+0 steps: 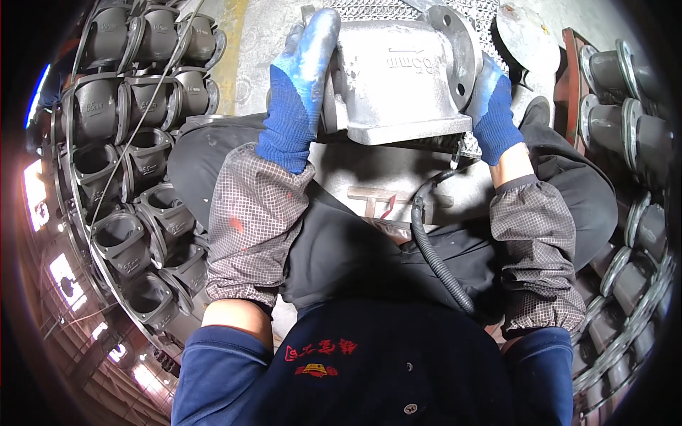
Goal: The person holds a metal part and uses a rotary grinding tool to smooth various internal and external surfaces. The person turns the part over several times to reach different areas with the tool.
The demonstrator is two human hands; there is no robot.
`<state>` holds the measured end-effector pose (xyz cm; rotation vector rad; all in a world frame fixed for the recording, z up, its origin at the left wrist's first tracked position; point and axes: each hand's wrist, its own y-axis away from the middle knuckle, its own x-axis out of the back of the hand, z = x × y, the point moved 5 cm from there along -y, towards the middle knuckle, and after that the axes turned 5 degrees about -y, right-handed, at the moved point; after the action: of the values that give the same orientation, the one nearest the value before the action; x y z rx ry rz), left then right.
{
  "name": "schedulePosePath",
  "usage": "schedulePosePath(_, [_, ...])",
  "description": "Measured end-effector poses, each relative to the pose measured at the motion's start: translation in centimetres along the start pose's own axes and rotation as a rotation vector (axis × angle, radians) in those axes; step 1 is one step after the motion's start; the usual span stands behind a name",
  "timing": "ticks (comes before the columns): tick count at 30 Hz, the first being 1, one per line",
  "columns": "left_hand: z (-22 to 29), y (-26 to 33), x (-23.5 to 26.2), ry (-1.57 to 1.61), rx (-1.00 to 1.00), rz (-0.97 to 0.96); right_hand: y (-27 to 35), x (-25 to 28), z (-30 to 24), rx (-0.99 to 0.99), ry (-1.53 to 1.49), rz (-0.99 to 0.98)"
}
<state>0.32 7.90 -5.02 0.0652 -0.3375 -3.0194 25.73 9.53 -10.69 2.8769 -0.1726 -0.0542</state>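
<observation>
Grey cast-metal flanged valve body (pixel 398 74) at upper centre of the frame, gripped on both sides. Left hand (pixel 302 85) in blue glove wrapped around its left flange; right hand (pixel 494 110) clasping the right flange. Black corrugated hose (pixel 433 248) lower down. Stacked dark valve castings (pixel 135 142) at left.

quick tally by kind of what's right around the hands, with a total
Pale grey flanged valve casting, held by both hands: 1
Blue work gloves, left hand and right hand: 2
Checked sleeve covers: 2
Black ribbed hose: 1
Total: 6
</observation>
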Motion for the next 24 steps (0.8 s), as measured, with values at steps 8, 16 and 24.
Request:
schedulePosePath(8, [2.0, 0.6, -2.4, -0.151, -0.245, 0.020, 0.0, 1.5, 2.8, -0.094, -0.307, 0.015])
schedulePosePath(16, [3.8, 1.2, -3.1, -0.885, -0.759, -0.079, 0.8, 2.1, 2.8, 0.054, -0.053, 0.038])
schedulePosePath(24, [5.4, 1.9, -4.6, -1.132, -0.928, -0.070, 3.8, 4.4, 1.6, -0.173, -0.279, 0.183])
